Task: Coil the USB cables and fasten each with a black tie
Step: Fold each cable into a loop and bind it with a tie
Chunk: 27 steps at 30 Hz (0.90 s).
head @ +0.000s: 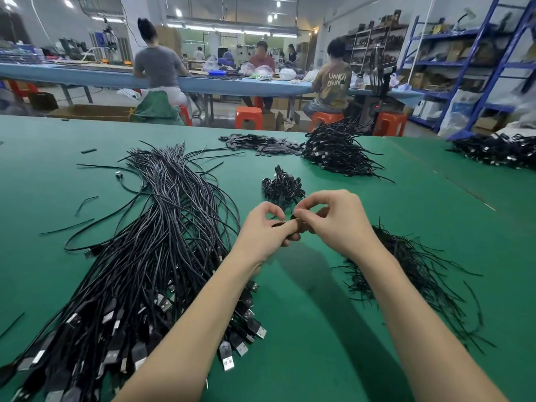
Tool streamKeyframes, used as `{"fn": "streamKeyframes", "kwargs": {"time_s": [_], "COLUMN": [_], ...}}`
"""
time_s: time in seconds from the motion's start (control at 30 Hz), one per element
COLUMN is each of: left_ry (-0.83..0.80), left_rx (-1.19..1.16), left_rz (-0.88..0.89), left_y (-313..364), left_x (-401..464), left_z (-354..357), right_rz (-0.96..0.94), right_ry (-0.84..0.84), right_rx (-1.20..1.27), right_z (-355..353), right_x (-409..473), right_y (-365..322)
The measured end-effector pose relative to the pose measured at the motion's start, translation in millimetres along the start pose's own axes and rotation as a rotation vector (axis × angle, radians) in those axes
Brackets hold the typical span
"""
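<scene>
Over the green table (333, 329), my left hand (265, 227) grips a small coiled black cable (280, 224), mostly hidden inside its fingers. My right hand (333, 219) pinches a thin black tie (293, 216) at the coil, thumb and forefinger meeting just beside my left fingertips. A large bundle of loose USB cables (150, 256) lies to the left, plugs toward me. A heap of black ties (412, 274) lies to the right. A small pile of coiled cables (282, 185) sits just beyond my hands.
A bigger pile of cables (336, 149) and a spread of small dark parts (261, 142) lie farther back. Another cable pile (499, 150) sits at the far right. Stray ties lie at the left. People sit on orange stools (249, 117) at a long bench behind.
</scene>
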<state>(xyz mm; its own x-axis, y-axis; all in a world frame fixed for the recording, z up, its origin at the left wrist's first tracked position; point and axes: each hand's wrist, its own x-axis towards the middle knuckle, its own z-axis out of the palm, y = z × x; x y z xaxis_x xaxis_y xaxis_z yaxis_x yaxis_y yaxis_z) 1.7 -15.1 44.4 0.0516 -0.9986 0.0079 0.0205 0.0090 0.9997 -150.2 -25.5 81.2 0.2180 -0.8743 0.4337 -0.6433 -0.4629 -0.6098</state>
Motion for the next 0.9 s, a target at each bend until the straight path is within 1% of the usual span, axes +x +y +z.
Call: {"fn": "streamKeyframes", "kwargs": {"time_s": [0.07,0.13,0.17,0.23,0.33,0.4,0.47,0.63,0.7,0.77,0.87,0.9], "left_ry": [0.016,0.026,0.037,0.092,0.215,0.230,0.231,0.242,0.250,0.255,0.258,0.237], "left_rx": [0.001,-0.017,-0.009,0.110,0.420,0.519,0.587,0.734,0.745,0.768,0.922,0.955], "left_rz": [-0.018,-0.006,0.011,0.093,0.297,0.424,0.511,0.579,0.584,0.592,0.622,0.612], "left_y": [-0.4,0.6,0.6,-2.0,-4.8,-4.5,-4.4,-5.9,-5.3,-5.0,-5.0,-3.9], "left_x": [0.8,1.3,1.1,0.8,-2.5,-4.3,-5.3,-7.9,-8.4,-9.9,-11.7,-12.4], "left_z": [-1.7,-4.3,-5.1,-5.4,-3.3,-1.9,-0.9,1.2,1.9,1.8,4.4,6.7], "right_rz": [0.018,0.023,0.019,0.019,0.063,0.077,0.093,0.139,0.140,0.130,0.087,0.067], "right_ry": [0.021,-0.002,-0.018,-0.042,-0.083,-0.082,-0.031,0.052,0.070,0.101,0.156,0.166], "right_rx": [0.132,0.266,0.283,0.230,0.134,0.128,0.112,0.038,0.022,-0.032,-0.143,-0.185], "right_z": [3.3,3.3,2.8,2.9,3.5,4.7,7.5,15.2,17.4,20.3,23.6,24.0], "right_x": [-6.1,-9.6,-10.4,-11.2,-10.9,-10.7,-10.8,-11.0,-10.6,-11.2,-12.6,-13.1], "right_y": [6.2,10.9,12.9,15.7,15.4,13.3,11.4,8.3,7.2,4.4,2.6,3.9]}}
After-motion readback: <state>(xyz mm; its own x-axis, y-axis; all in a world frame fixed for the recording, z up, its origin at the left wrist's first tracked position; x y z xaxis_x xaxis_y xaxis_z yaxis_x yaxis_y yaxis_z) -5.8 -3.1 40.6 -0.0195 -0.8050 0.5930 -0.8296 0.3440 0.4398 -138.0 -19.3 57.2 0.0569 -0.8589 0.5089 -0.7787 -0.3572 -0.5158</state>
